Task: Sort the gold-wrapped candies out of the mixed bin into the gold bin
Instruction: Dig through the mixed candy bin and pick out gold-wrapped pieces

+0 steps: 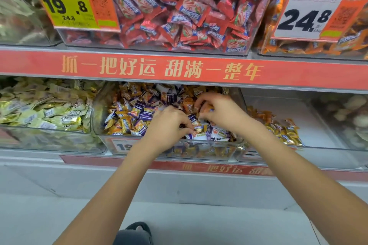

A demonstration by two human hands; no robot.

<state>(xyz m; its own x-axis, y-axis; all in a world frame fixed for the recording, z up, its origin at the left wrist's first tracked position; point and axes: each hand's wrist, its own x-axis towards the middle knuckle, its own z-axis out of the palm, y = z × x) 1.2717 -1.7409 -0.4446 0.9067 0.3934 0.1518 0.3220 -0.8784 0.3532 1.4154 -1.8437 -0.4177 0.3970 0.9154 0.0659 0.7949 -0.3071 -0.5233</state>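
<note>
Left hand [167, 123] pinches a gold candy [199, 129]; right hand [217, 110] curls around another orange-gold candy [207, 110], both inside the clear mixed bin [111, 139] of gold and purple wrapped candies

Tight up top: the red shelf edge [179, 69] hangs low over the mixed bin [103, 105], leaving only a slot above the heaped candies. Both forearms fill the near opening. Clear walls fence it left and right. Just right, the gold bin [298, 105] lies mostly bare, candies piled at its near-left corner.
</note>
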